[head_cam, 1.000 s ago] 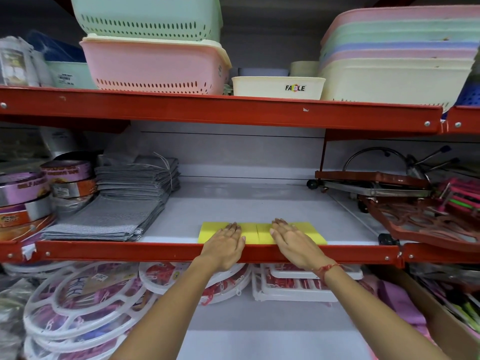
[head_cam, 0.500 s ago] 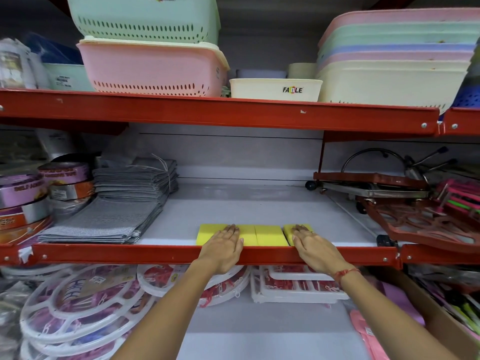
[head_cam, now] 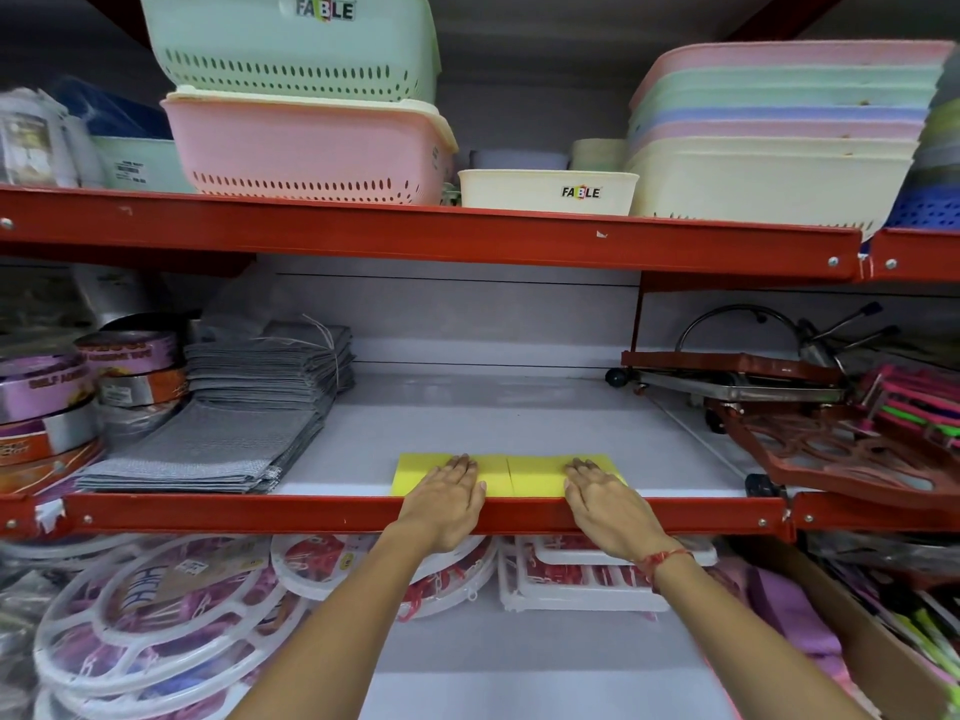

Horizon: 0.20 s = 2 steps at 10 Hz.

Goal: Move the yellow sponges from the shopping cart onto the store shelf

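Yellow sponges point(head_cam: 511, 476) lie side by side in a flat row at the front of the white middle shelf point(head_cam: 493, 413), just behind its red front rail point(head_cam: 332, 513). My left hand point(head_cam: 447, 498) rests palm down on the left end of the row, fingers together and flat. On the right end lies my right hand point(head_cam: 605, 498), also flat, a red thread around its wrist. Both hands press on the sponges and grip nothing. The shopping cart is out of view.
Stacked grey cloths point(head_cam: 244, 407) and tape rolls point(head_cam: 78, 387) fill the shelf's left. Red metal racks point(head_cam: 831, 439) crowd the right. Pastel baskets point(head_cam: 306, 142) sit on the shelf above. White round hangers point(head_cam: 156, 615) lie below.
My right hand slid right along the sponge row, from the middle to its right end. The left hand stayed on the left end. The camera tilted slightly.
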Motion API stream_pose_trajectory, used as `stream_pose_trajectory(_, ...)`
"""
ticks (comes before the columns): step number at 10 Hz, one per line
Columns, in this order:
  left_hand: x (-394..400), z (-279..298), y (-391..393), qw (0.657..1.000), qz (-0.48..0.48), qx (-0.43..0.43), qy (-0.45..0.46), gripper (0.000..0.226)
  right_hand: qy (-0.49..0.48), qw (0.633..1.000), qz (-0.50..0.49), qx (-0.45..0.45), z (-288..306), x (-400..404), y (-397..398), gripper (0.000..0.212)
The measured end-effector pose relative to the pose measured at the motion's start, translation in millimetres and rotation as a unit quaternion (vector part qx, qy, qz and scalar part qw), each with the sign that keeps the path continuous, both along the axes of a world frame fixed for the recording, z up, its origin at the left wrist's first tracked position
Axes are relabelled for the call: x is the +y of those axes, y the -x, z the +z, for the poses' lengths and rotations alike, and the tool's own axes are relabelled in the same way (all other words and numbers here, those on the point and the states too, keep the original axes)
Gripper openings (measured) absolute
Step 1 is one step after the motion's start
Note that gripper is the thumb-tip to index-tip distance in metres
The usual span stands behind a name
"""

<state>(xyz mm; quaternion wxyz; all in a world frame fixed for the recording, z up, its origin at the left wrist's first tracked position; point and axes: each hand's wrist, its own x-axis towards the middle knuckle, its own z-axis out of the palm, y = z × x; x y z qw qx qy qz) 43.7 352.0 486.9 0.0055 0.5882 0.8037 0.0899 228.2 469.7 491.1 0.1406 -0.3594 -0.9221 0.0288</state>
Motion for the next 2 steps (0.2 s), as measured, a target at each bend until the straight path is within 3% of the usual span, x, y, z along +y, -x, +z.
stream_pose_trajectory(2, -6.7, 5.8, -4.0, 0.999, -0.009, -0.037, -0.038, 0.062, 0.034, 0.999, 0.033, 0.024, 6.5, -10.4, 6.1, 0.050)
